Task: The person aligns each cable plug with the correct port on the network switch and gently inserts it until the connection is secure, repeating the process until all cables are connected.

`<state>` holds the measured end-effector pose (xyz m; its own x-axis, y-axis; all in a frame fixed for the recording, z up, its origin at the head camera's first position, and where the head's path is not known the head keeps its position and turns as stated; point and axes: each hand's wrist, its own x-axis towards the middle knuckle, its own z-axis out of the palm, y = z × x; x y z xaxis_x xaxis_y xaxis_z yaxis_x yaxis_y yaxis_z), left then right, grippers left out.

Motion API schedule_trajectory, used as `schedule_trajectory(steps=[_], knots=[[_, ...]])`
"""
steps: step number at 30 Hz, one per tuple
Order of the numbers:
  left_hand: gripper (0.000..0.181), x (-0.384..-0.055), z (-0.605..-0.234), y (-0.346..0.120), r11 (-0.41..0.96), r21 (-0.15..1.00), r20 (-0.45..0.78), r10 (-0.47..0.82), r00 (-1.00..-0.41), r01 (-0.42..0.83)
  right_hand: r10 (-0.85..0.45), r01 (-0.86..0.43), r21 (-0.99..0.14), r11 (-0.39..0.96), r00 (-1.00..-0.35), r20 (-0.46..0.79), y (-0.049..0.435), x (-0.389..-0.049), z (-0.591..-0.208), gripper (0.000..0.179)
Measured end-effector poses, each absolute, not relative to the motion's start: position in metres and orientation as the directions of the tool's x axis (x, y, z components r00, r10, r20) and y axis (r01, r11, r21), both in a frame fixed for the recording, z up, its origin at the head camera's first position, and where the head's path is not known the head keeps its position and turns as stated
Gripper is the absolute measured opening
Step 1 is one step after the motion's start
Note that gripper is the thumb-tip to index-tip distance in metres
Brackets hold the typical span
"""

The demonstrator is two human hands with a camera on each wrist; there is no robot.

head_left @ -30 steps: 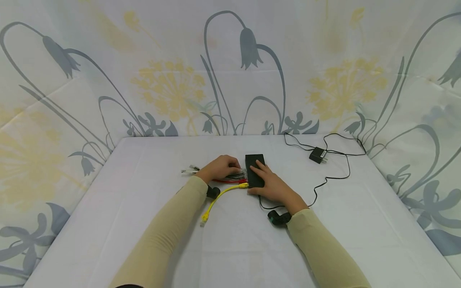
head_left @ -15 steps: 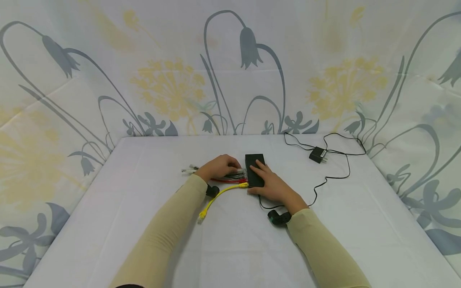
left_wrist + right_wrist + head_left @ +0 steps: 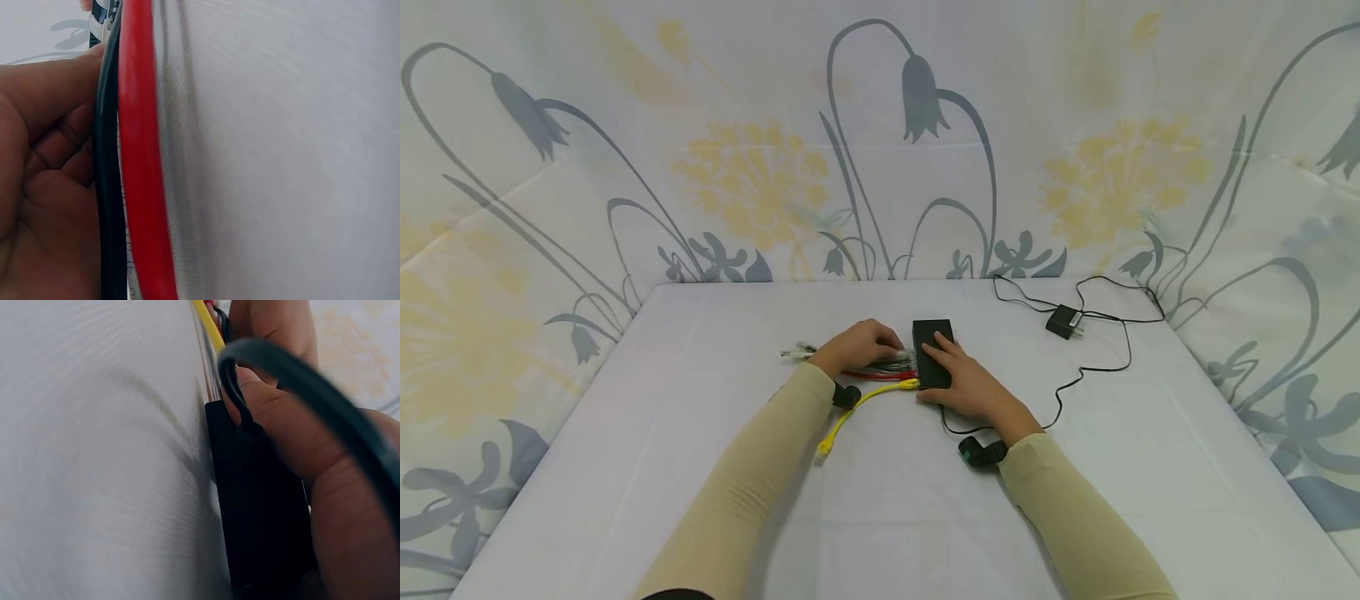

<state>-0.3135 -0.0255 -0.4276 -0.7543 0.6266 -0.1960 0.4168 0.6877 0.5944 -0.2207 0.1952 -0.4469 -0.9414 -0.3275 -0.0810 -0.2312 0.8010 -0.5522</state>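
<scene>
A small black network switch (image 3: 932, 328) lies on the white table. Yellow (image 3: 867, 397) and red (image 3: 145, 150) network cables run from its left side, along with a black cable (image 3: 108, 169) and grey-white ones. My left hand (image 3: 859, 346) pinches a cable near its plug at the switch's left side; the fingertips are partly hidden. Across the switch's top lies my right hand (image 3: 968, 385), fingers spread and thumb at the near end, holding the box. From the near end a black power cord (image 3: 294, 369) curves out in the right wrist view.
At the back right lies a black power adapter (image 3: 1063, 322) with its thin cord (image 3: 1103, 369) looped around it. Loose clear plugs (image 3: 793, 355) show to the left of the left wrist. A flower-patterned cloth (image 3: 1015, 167) hangs behind the table.
The yellow cable's loose end has shifted slightly. Both hands stay at the switch in nearly the same pose.
</scene>
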Motion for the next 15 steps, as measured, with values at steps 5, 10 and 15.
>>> schedule_trajectory(steps=[5, 10, 15], knots=[[0.022, -0.3138, -0.4272, -0.0237, 0.687, 0.593, -0.194, 0.628, -0.754, 0.419, -0.335, -0.24, -0.558, 0.794, -0.939, -0.073, 0.1958, -0.2206, -0.447, 0.088], [0.022, -0.3157, -0.4284, -0.0233, 0.691, 0.583, -0.193, 0.629, -0.753, 0.427, -0.338, -0.237, -0.558, 0.795, -0.937, -0.083, 0.1956, -0.221, -0.4469, 0.088], [0.022, -0.3155, -0.4273, -0.0234, 0.693, 0.58, -0.198, 0.631, -0.751, 0.429, -0.343, -0.237, -0.556, 0.797, -0.935, -0.092, 0.1944, -0.2203, -0.4451, 0.088]])
